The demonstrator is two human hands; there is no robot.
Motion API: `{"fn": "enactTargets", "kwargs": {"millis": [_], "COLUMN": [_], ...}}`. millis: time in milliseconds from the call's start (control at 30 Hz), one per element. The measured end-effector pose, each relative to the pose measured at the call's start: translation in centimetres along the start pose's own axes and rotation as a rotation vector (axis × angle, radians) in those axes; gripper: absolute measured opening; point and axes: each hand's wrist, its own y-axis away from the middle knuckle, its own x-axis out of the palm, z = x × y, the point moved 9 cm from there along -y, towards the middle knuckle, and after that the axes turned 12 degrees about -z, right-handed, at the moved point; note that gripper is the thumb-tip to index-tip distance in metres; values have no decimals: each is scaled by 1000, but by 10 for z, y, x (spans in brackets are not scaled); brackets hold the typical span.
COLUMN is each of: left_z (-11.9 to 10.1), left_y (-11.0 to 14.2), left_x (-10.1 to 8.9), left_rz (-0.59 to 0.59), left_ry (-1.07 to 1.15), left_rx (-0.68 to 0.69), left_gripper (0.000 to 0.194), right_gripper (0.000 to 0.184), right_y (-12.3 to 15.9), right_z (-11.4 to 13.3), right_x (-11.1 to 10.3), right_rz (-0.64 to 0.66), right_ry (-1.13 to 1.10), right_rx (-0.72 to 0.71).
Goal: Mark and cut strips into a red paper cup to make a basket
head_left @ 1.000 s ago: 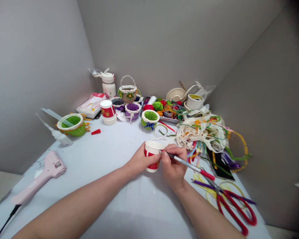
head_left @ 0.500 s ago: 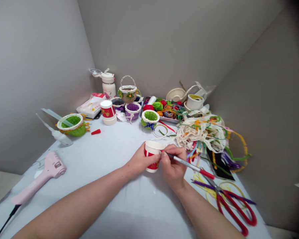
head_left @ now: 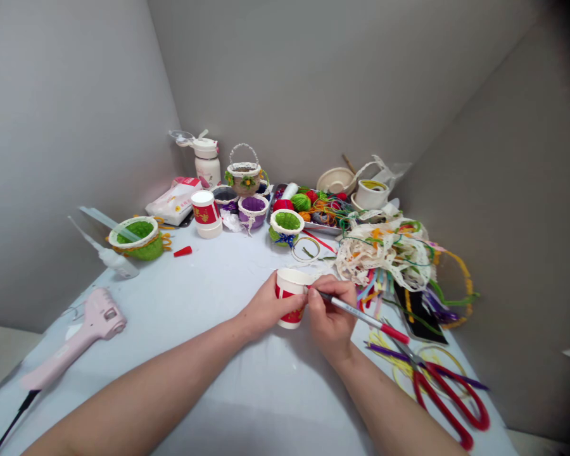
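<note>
A red and white paper cup (head_left: 291,292) stands upright on the white table (head_left: 209,304), a little right of centre. My left hand (head_left: 266,308) is wrapped round its left side. My right hand (head_left: 330,313) pinches a grey pen with a red cap (head_left: 361,315), its tip touching the cup's right side just below the rim. The pen's capped end points right, toward the red scissors (head_left: 449,396).
A pink glue gun (head_left: 78,339) lies at the left. Small decorated baskets (head_left: 140,237), another paper cup (head_left: 206,214), a bottle (head_left: 205,158) and a tray of yarn balls (head_left: 313,209) stand at the back. Lace and coloured pipe cleaners (head_left: 389,253) pile up at the right.
</note>
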Motion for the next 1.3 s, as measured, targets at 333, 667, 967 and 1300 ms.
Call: {"fn": "enactTargets", "kwargs": {"millis": [333, 667, 967, 1300], "left_z": [-2, 7, 9, 3], "left_y": [1, 1, 2, 1], "left_x": [1, 6, 9, 8], "left_rz": [6, 49, 66, 70], "left_ry": [10, 212, 378, 280], "left_rx": [6, -130, -212, -125], "left_gripper": [48, 50, 49, 51], "right_gripper": [14, 14, 16, 15], "right_y": [0, -4, -7, -5], "right_z": [0, 0, -3, -1], "right_x": [1, -3, -6, -2], "right_rz": [8, -65, -95, -49], "right_ry": [-27, -65, -57, -67], "right_rx": [5, 43, 64, 40]}}
